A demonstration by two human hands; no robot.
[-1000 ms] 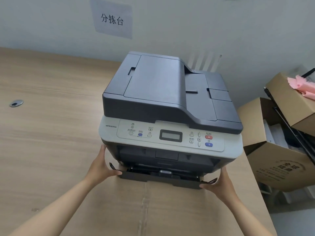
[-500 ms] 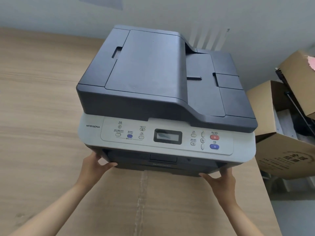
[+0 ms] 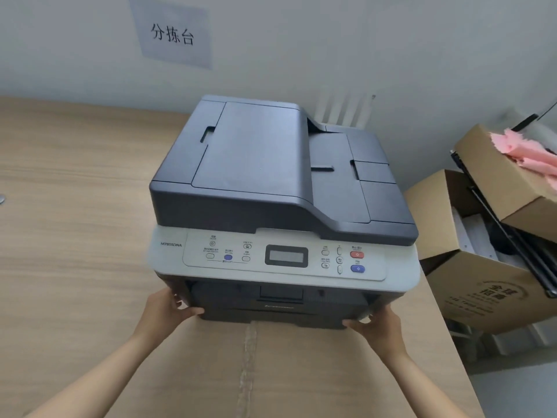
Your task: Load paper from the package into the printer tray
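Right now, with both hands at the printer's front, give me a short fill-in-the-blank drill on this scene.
1. The left hand and right hand sit at the lower front corners of the ____.
2. The paper tray is pushed ____.
3. The printer stands on a flattened ____ sheet.
4. The material in the upper cardboard box is ____ in colour.

Answers: printer; in; cardboard; pink

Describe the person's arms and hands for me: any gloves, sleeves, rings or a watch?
Both are bare. The left hand and right hand wear no gloves, and no rings show on the visible fingers. Both forearms are uncovered to the frame's bottom edge: no sleeves, watch, bracelet or markings in view.
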